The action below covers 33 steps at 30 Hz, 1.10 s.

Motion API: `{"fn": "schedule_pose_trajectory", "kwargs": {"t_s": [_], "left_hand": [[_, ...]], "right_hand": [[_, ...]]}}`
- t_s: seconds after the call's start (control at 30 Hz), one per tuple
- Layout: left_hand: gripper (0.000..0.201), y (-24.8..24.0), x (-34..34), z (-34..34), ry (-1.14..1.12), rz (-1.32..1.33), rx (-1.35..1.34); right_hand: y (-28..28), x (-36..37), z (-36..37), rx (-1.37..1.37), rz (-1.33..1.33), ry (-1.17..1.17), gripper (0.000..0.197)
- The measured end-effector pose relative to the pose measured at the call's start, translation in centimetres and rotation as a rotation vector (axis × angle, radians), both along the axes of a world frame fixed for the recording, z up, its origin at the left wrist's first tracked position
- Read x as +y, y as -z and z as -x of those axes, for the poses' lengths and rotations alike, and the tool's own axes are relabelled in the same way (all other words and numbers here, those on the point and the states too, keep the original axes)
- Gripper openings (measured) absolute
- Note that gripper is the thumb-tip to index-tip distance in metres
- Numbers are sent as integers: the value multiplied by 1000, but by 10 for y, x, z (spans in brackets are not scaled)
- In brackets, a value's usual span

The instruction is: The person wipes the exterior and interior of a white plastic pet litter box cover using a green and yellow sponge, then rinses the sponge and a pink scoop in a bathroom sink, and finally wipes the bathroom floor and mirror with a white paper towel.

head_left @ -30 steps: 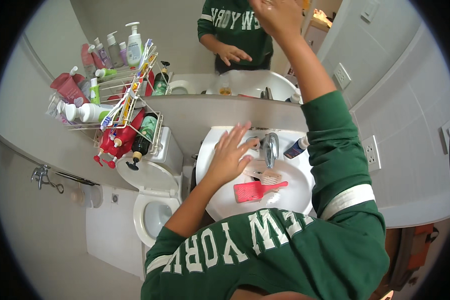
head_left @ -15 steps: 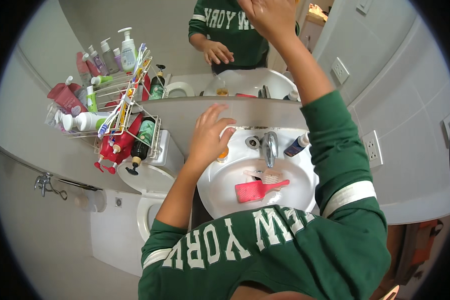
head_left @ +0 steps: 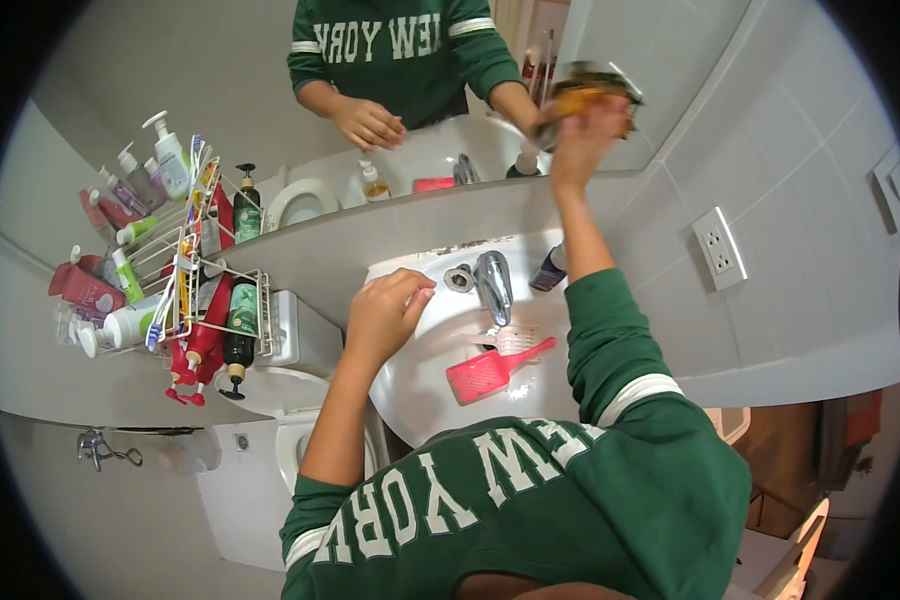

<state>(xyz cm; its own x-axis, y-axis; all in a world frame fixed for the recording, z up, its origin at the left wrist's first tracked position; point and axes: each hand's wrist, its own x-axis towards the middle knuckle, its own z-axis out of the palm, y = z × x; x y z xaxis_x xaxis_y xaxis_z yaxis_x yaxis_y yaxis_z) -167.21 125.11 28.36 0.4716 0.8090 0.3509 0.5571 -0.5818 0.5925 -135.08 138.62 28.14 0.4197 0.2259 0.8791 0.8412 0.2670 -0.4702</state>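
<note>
My right hand [head_left: 588, 140] is raised against the mirror [head_left: 420, 175], closed on a blurred orange and dark thing [head_left: 575, 103] whose kind I cannot make out. Over the left rim of the sink [head_left: 410, 395], my left hand [head_left: 385, 312] hangs with loosely bent fingers and nothing visible in it. Below, a bright pink flat-headed brush [head_left: 478, 377] lies in the basin, partly over a pale pink slotted one [head_left: 522, 338]. A chrome faucet [head_left: 493, 285] stands behind them. Near my right forearm is a dark blue bottle [head_left: 547, 270], partly hidden by it.
On the left, a white wire rack [head_left: 185, 260] holds several bottles, tubes and toothbrushes. Beneath it are the toilet tank [head_left: 297, 330] and the toilet seat [head_left: 292, 445]. A wall outlet [head_left: 718, 250] is on the right wall. The mirror runs along behind the sink.
My right hand has come down from the top of the view, and the orange thing now shows in it. My left hand's fingers have curled in. The whole view has shifted.
</note>
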Motion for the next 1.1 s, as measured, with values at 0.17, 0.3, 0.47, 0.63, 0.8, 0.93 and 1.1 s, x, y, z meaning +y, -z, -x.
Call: {"fn": "schedule_pose_trajectory", "kwargs": {"t_s": [0.17,0.3,0.47,0.63,0.8,0.93,1.1], "left_hand": [[12,6,-6,-10,17,34,5],[14,10,0,-16,46,6,9],[15,5,-1,-18,29,-36,36],[14,14,-4,-8,6,57,20],[12,14,1,-17,-27,52,-65],[12,7,10,-31,-29,59,-61],[11,9,15,-34,-2,3,-49]], "right_hand": [[-31,15,7,470,313,81,69],[-25,0,154,-480,147,-82,69],[-15,-12,160,-798,265,-550,43],[-16,1,36,81,-138,-25,39],[-1,20,57,194,4,221,66],[62,8,118,-712,240,-6,57],[72,-2,87,-535,262,-19,50]]}}
